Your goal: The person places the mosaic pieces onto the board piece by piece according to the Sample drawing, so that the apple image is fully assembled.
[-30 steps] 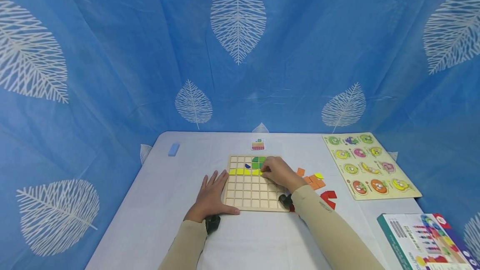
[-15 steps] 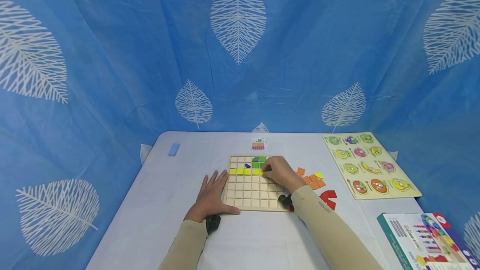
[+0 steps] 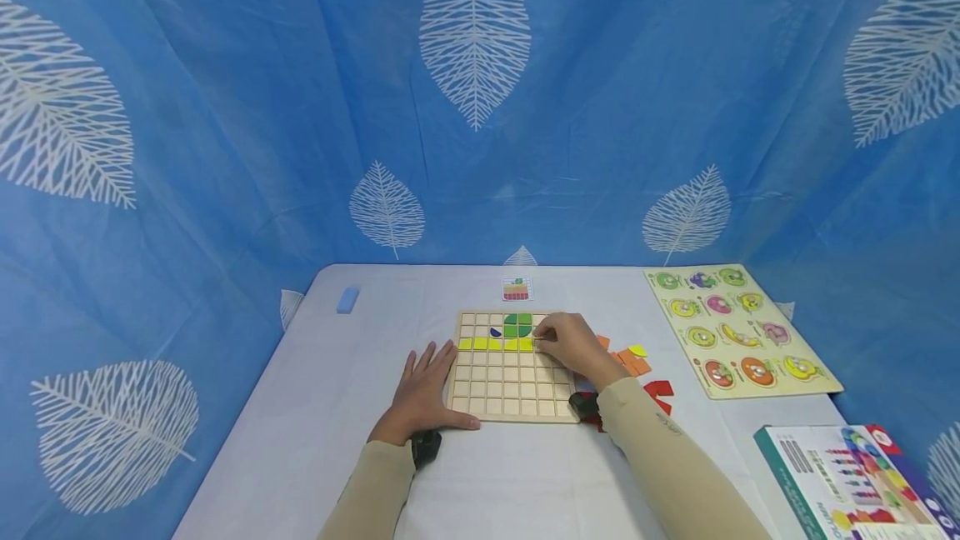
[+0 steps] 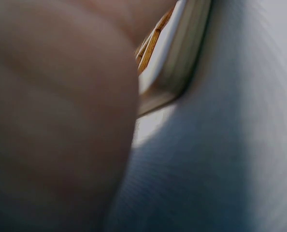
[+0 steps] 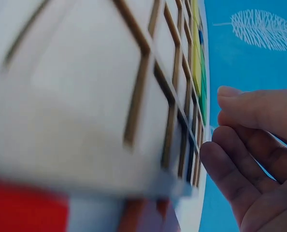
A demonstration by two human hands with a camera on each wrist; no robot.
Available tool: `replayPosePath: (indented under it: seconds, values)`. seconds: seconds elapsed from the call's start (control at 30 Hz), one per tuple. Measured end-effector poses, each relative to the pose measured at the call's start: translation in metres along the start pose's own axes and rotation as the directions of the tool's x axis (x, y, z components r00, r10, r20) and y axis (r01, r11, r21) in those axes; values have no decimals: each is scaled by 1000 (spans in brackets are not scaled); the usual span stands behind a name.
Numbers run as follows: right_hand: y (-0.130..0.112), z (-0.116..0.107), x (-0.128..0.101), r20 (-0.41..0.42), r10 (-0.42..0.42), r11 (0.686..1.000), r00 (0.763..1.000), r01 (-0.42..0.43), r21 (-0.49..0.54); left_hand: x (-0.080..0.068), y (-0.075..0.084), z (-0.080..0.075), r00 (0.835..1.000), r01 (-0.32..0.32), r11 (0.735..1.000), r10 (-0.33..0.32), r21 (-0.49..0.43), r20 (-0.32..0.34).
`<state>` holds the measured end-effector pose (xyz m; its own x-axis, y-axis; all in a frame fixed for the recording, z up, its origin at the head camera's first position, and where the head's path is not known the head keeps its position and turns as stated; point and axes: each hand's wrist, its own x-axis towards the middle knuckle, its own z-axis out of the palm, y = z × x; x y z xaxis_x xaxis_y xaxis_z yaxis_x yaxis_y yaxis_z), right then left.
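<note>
Near the middle of the bench (image 3: 300, 440) lies a wooden grid board (image 3: 513, 390), its right side partly covered by the right hand (image 3: 570, 344). Roughly square, it shows no clear long axis; its sides run away from the person. Yellow tiles (image 3: 481, 343) form a row from left to right; where that row meets the right hand, the cells are hard to make out. Beyond them sit green tiles (image 3: 518, 326), some with rounded edges, and a small dark-blue piece (image 3: 495, 332) lying slantwise.

The right hand's index finger and thumb are drawn together at the tips, the other fingers curled; whether they pinch a tile I cannot tell. The left hand (image 3: 423, 394) lies with fingers spread at the board's left side, the thumb along its near corner; in its wrist view it blurs and hides most of the board.

Right of the board, orange tiles (image 3: 632, 362) and red tiles (image 3: 660, 390) are partly hidden by the right arm. Farther out are a picture card (image 3: 517, 289), a light-blue block (image 3: 347, 300) pointing away from the person, a fruit puzzle (image 3: 723, 320) and a box (image 3: 840, 473) cut off by the frame.
</note>
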<state>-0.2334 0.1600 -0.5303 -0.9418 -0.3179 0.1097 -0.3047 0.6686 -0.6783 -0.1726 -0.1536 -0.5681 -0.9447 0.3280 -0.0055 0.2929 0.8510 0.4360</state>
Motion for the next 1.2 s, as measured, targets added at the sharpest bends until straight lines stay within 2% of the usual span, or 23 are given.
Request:
replayPosePath:
  seconds: [0.13,0.2,0.4,0.67,0.9,1.07,1.2]
  values:
    - [9,-12,-5,-20,-17,1000,1000,17,-9,0,0,0,1000,-2,1000,2,9,-4]
    - [15,-18,-8,-28,0,1000,1000,0,-12,0,0,0,1000,-3,1000,3,11,-5]
    - [32,-36,-20,-58,98,995,993,-100,-19,0,0,1,1000,2,1000,-2,3,3]
    - [58,-65,-39,-112,212,974,971,-219,-56,-2,0,0,1000,3,1000,-3,6,4]
    - [75,-82,-52,-141,338,934,931,-350,-72,-3,2,-1,1000,5,1000,-5,6,5]
    - [78,-87,-56,-119,462,878,879,-472,-76,-2,3,-2,1000,12,1000,-12,6,2]
    - [77,-86,-58,-86,529,839,844,-536,-97,-1,4,-1,1000,10,1000,-10,14,2]
